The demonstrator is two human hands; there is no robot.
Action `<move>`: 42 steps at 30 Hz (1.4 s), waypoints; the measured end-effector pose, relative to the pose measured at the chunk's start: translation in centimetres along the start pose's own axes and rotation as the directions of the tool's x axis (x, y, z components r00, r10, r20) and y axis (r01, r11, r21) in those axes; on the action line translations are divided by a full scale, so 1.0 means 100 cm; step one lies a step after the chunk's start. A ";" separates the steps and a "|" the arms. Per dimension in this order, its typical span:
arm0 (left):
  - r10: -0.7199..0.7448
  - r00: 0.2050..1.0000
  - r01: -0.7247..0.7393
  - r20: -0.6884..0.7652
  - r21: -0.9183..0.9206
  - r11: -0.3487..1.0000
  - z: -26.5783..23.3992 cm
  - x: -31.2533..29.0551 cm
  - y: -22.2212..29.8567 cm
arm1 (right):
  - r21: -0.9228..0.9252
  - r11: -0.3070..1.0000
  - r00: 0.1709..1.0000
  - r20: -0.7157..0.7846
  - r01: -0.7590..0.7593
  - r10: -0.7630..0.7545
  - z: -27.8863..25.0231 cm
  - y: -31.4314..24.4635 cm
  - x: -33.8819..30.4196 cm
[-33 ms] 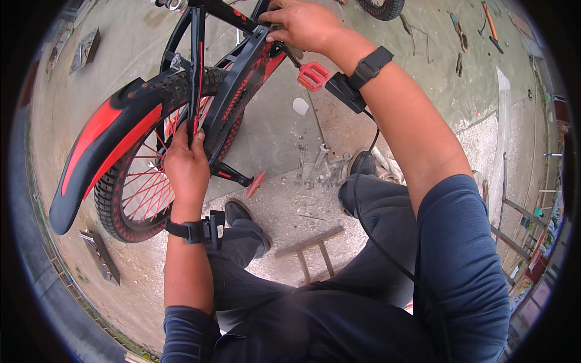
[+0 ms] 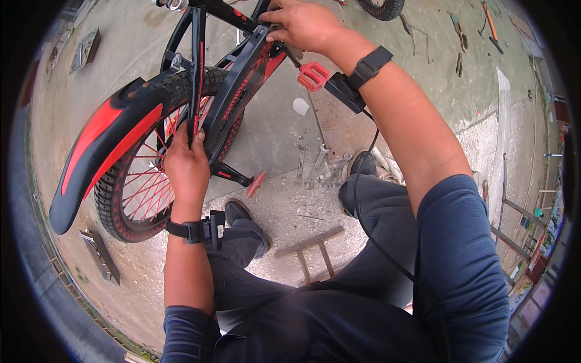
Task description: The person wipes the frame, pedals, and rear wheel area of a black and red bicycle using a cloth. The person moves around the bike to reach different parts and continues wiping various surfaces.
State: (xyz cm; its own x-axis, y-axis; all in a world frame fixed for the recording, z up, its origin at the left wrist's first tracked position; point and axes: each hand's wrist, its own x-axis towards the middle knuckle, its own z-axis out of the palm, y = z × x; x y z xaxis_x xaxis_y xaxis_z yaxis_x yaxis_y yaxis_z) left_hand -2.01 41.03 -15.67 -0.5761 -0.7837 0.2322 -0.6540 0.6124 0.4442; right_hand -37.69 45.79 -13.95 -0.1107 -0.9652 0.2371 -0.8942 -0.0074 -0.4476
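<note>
A black and red bicycle (image 2: 242, 85) stands in front of me, its rear wheel (image 2: 139, 187) with red spokes under a black and red mudguard (image 2: 103, 145). My left hand (image 2: 187, 163) is closed around a thin black frame stay beside the tyre. My right hand (image 2: 302, 24) grips the top of the black and red frame part above the crank. A red pedal (image 2: 313, 75) sticks out just below my right wrist. A second red pedal (image 2: 255, 183) hangs low near my left shoe. Both wrists wear black straps with small devices.
Several wrenches (image 2: 321, 166) lie on the concrete by my feet. A small wooden frame (image 2: 311, 254) lies between my legs. More hand tools (image 2: 490, 24) are scattered at the far right, another tyre (image 2: 381, 7) is at the top, and metal pieces (image 2: 100, 257) lie lower left.
</note>
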 end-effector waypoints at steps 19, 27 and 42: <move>0.043 0.999 -0.042 -0.013 0.030 0.999 0.001 0.000 -0.002 | -0.081 0.997 0.999 0.045 0.018 -0.015 -0.005 0.001 0.006; -0.011 0.999 0.010 0.038 0.040 0.999 -0.002 0.000 -0.001 | -0.073 0.995 0.998 0.012 0.062 -0.061 -0.001 0.005 0.007; -0.154 0.988 0.156 0.026 -0.212 0.965 -0.033 -0.019 -0.008 | 0.302 0.851 0.901 0.090 -0.430 0.424 -0.054 -0.032 -0.048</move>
State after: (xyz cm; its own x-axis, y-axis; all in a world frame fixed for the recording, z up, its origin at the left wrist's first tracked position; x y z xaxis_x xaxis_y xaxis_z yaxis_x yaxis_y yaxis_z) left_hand 1.20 41.70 -13.58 -0.4810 -0.8658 0.1380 -0.6169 0.4461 0.6484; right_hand -36.65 51.86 -9.02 -0.4399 -0.8965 -0.0531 -0.5826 0.3299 -0.7428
